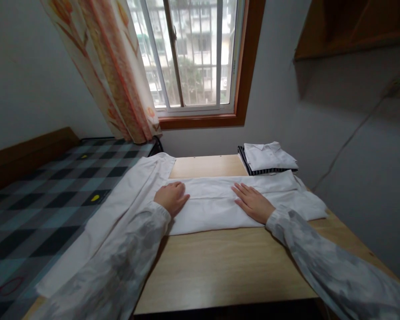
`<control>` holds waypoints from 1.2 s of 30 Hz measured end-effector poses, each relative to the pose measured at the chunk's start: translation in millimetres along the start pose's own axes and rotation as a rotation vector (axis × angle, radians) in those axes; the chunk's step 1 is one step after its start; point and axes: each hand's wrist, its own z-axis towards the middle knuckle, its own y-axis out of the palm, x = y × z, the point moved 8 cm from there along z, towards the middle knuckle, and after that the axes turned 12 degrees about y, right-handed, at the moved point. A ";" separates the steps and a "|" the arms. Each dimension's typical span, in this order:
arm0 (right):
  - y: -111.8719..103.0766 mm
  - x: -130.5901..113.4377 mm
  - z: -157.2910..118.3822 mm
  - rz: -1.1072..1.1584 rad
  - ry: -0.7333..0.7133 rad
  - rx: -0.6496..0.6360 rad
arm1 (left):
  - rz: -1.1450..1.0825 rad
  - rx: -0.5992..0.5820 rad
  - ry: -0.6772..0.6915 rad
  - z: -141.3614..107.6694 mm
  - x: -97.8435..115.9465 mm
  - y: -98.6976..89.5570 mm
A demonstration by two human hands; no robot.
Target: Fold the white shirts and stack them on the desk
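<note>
A white shirt (pixel 210 213) lies across the wooden table, partly folded into a long band. One long part of it, which looks like a sleeve, runs along the left and hangs toward the bed side. My left hand (pixel 171 197) rests on the shirt's left portion, thumb out to the right, its other fingers partly turned from view. Palm down, my right hand (pixel 252 202) lies flat on the right half with its fingers spread. Between the hands a straight seam or fold line crosses the cloth. The right end looks bunched in loose layers.
The wooden table (pixel 220 271) ends at a near edge in front of me. Folded clothes, a white collared shirt (pixel 270 156) over black striped cloth (pixel 246 162), sit at the back right. A bed with a checked cover (pixel 53 209) adjoins the left side. A curtain (pixel 110 66) hangs by the window.
</note>
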 end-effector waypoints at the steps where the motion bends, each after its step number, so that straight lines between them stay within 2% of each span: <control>1: -0.2 -0.5 0.0 -0.011 0.007 -0.001 | 0.029 -0.016 -0.084 -7.6 -11.6 -7.4; 3: -1.7 -3.0 0.8 -0.028 0.029 -0.009 | 0.063 -0.056 -0.235 -22.7 -34.2 -17.8; 5: -4.5 -7.8 2.7 -0.029 0.063 -0.014 | 0.055 -0.110 -0.334 -34.8 -52.3 -20.2; 8: -8.9 -23.3 6.2 0.001 0.058 0.003 | -0.004 -0.185 -0.417 -45.1 -69.6 -12.8; 11: -5.9 -41.2 9.2 0.024 0.014 0.000 | -0.096 -0.195 -0.457 -47.1 -76.8 -3.9; 14: 2.0 -47.2 11.8 -0.001 0.030 -0.019 | -0.169 -0.179 -0.437 -43.5 -76.8 -0.9; 20: 8.0 -45.1 13.3 -0.034 0.034 -0.033 | -0.152 -0.175 -0.393 -40.0 -77.2 -10.3; 23: 9.0 -42.1 12.5 -0.027 0.039 -0.029 | -0.180 -0.209 -0.363 -40.7 -73.2 -4.5; 26: 9.6 -38.7 11.3 -0.015 0.057 -0.013 | -0.218 -0.194 -0.338 -38.6 -67.2 2.1; 29: 9.5 -36.7 10.5 -0.016 0.075 -0.003 | -0.361 -0.132 -0.394 -35.3 -64.0 5.6; 36: 7.3 -38.3 10.3 -0.020 0.071 0.001 | -0.860 0.011 -0.587 -30.2 -48.5 10.0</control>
